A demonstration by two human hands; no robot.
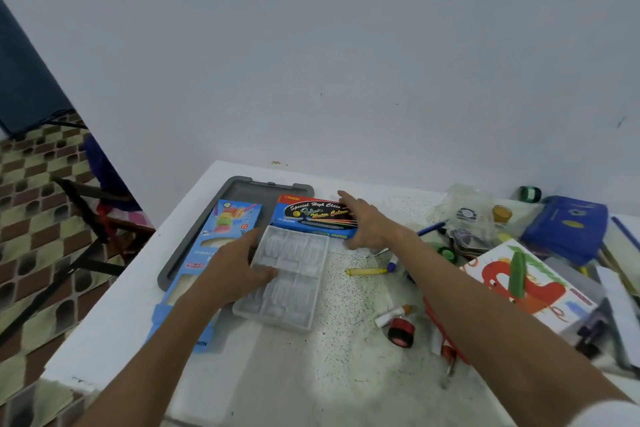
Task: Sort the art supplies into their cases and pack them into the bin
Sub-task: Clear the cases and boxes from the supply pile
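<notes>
The left hand [235, 267], at centre-left of the frame, lies on the left edge of a clear plastic tray [287, 274], thumb across its top and fingers curled round its rim, likely to steady it or draw it nearer for filling. The tray is thin, moulded, translucent, with rows of shallow ribbed wells; it lies flat on the speckled white bench [346, 350], partly over a light-blue card sleeve [211, 253] printed with stacked coloured blocks. That sleeve is flat, matte and creased, and overlaps a grey lid [194, 239] with a raised rim, rigid and smooth. The right hand [363, 222], just above centre, rests with straight fingers on the right end of a blue watercolour box [311, 218], glossy card with a black label, probably to slide or lift it; nothing is pinched. Loose supplies lie at lower right: a yellow crayon [367, 271], a red cap [401, 331], a blue pouch [568, 225] and a picture book [530, 284]. No bin body shows.
</notes>
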